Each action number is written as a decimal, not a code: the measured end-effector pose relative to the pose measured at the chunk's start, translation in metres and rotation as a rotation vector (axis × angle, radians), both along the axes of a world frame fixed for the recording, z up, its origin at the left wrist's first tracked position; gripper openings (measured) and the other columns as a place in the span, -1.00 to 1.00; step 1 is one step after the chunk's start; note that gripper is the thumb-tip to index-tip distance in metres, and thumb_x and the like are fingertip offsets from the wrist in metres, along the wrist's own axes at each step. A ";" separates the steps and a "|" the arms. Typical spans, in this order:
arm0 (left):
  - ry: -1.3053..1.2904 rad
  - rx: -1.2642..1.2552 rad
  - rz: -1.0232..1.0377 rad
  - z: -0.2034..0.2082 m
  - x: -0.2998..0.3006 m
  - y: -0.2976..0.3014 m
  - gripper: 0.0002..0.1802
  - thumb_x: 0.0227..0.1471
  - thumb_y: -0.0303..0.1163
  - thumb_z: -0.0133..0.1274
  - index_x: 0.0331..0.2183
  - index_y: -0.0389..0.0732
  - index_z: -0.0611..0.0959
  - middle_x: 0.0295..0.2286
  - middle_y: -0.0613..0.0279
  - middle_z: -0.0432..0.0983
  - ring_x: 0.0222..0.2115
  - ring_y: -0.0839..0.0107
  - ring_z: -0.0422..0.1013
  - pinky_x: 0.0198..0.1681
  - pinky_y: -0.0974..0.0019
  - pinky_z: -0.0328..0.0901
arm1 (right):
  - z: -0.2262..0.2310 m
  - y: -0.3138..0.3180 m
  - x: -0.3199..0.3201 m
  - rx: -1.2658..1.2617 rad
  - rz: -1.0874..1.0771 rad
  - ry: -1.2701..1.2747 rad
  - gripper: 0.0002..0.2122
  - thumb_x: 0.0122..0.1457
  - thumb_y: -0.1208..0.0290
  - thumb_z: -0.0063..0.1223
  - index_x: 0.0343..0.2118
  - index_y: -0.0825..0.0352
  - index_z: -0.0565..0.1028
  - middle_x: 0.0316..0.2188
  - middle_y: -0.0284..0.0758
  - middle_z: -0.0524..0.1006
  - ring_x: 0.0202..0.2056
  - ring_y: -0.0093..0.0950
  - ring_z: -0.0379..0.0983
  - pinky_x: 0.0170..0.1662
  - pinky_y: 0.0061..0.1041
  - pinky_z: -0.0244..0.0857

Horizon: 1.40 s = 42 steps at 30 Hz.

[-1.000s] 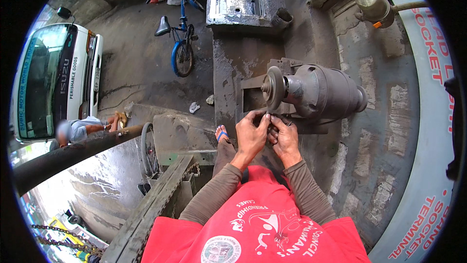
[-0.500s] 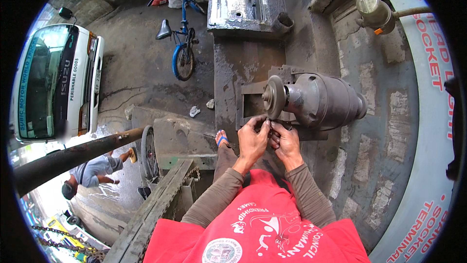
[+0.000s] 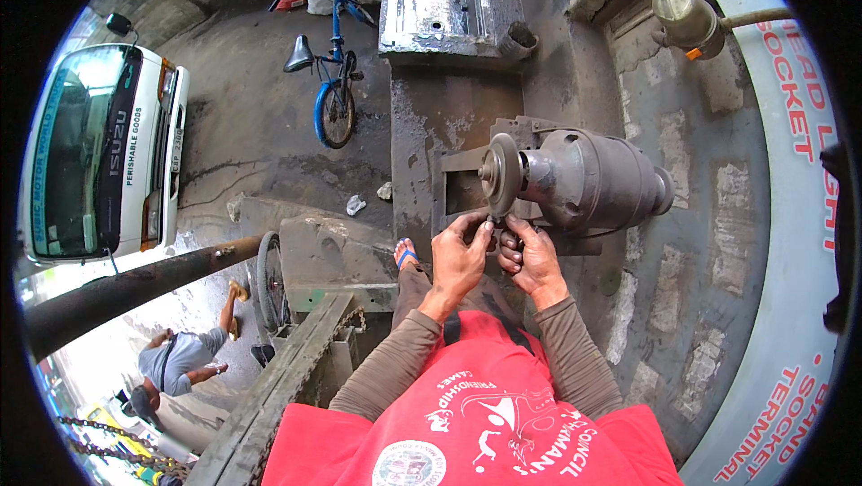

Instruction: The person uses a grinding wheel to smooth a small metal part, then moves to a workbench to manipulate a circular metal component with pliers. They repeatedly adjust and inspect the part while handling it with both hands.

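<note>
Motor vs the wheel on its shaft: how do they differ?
Shape: the wheel is a thin disc; the motor is a thick barrel.
Size: the motor looks much bulkier than the wheel.
Position: the wheel sits above the joined fingertips; the motor extends off to the right.
Shared: both look dull grey-brown.

Grinding wheel (image 3: 505, 176), one: dull grey-brown disc, upright on edge, fitted to the left end of a drum-shaped grey motor (image 3: 600, 179) lying horizontally. Small dark piece (image 3: 491, 220), one: at the left hand's (image 3: 458, 254) fingertips, mostly hidden, by the wheel's near rim; contact indistinct.
</note>
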<state>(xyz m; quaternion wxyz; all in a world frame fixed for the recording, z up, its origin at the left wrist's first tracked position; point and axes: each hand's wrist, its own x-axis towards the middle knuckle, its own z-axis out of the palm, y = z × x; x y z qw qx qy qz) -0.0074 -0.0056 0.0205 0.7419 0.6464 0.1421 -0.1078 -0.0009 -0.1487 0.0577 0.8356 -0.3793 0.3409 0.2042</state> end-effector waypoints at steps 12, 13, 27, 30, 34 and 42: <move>0.348 -0.515 0.015 -0.010 0.012 0.002 -0.63 0.24 -0.34 0.16 -0.03 -0.41 0.62 -0.35 0.18 0.65 -0.44 0.50 0.56 -0.39 0.46 0.47 | -0.012 0.012 0.009 -0.116 -0.030 0.089 -0.84 0.23 0.47 0.14 -0.48 0.30 0.43 -0.64 -0.49 0.33 -0.73 -0.71 0.13 -0.70 -0.62 -0.04; 0.360 -0.512 0.018 -0.010 0.012 0.001 -0.65 0.24 -0.34 0.16 -0.05 -0.39 0.63 -0.35 0.19 0.65 -0.44 0.52 0.56 -0.40 0.48 0.46 | -0.012 0.013 0.008 -0.127 -0.046 0.081 -0.83 0.23 0.47 0.14 -0.48 0.30 0.43 -0.64 -0.49 0.34 -0.73 -0.71 0.13 -0.70 -0.62 -0.04; 0.297 -0.508 0.119 -0.006 0.001 -0.014 -0.71 0.19 -0.36 0.23 -0.16 -0.40 0.65 -0.37 0.15 0.65 -0.43 0.50 0.56 -0.35 0.44 0.48 | -0.013 0.017 -0.008 -0.195 -0.141 -0.103 -0.85 0.25 0.51 0.14 -0.47 0.34 0.49 -0.64 -0.50 0.35 -0.71 -0.70 0.16 -0.67 -0.61 0.01; 0.235 -0.487 0.162 0.000 0.000 -0.015 -0.71 0.19 -0.35 0.23 -0.20 -0.41 0.67 -0.39 0.15 0.66 -0.44 0.50 0.55 -0.35 0.43 0.46 | -0.014 0.019 -0.012 -0.343 -0.114 -0.194 -0.90 0.26 0.52 0.13 -0.39 0.41 0.55 -0.59 -0.46 0.44 -0.65 -0.64 0.30 -0.59 -0.60 0.17; 0.136 -0.403 0.093 0.011 -0.003 -0.009 -0.72 0.19 -0.35 0.22 -0.20 -0.40 0.71 -0.37 0.16 0.68 -0.42 0.50 0.56 -0.32 0.42 0.45 | -0.009 0.018 -0.018 -1.108 0.076 -0.552 -0.87 0.24 0.52 0.18 -0.21 0.46 0.60 -0.48 -0.31 0.57 -0.45 -0.42 0.53 -0.37 -0.48 0.39; 0.056 -0.102 -0.002 0.008 -0.002 -0.002 -0.70 0.23 -0.37 0.18 -0.11 -0.41 0.69 -0.35 0.23 0.67 -0.39 0.58 0.52 -0.31 0.47 0.43 | -0.005 0.021 -0.024 -1.178 0.112 -0.606 -0.84 0.23 0.45 0.23 -0.20 0.44 0.61 -0.39 -0.28 0.60 -0.47 -0.49 0.52 -0.45 -0.50 0.39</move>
